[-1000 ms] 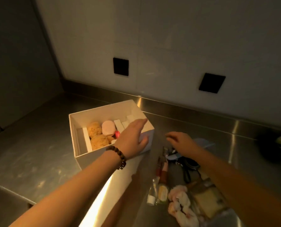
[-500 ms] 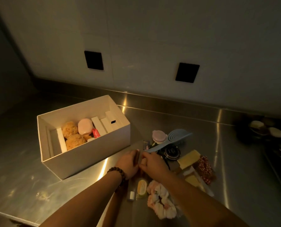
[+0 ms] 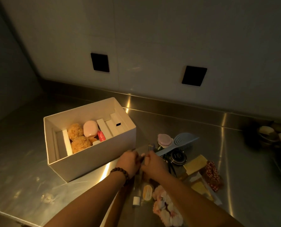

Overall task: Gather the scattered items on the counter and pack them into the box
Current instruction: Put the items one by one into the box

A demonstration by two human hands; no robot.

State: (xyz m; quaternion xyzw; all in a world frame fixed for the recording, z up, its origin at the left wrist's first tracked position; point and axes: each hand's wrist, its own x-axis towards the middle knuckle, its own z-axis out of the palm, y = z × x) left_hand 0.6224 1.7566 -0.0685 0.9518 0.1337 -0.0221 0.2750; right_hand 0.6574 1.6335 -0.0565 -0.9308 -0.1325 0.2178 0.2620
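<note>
The white box stands open on the steel counter, with tan sponges, a pink soap case and a small red item inside. Right of it lies the pile: blue brush, pink-lidded jar, black tin, yellow bar, red patterned pouch, small bottles and a pink-white scrunchie. My left hand and my right hand meet at the pile's near-left edge, fingers pinched on a slim dark item that is mostly hidden.
Two black wall sockets sit on the backsplash. A dark dish with pale round things stands at the far right. The counter's front edge runs along the lower left.
My left hand left the box's right end and my right hand drew back from the pile's middle. Both came together just in front of the box.
</note>
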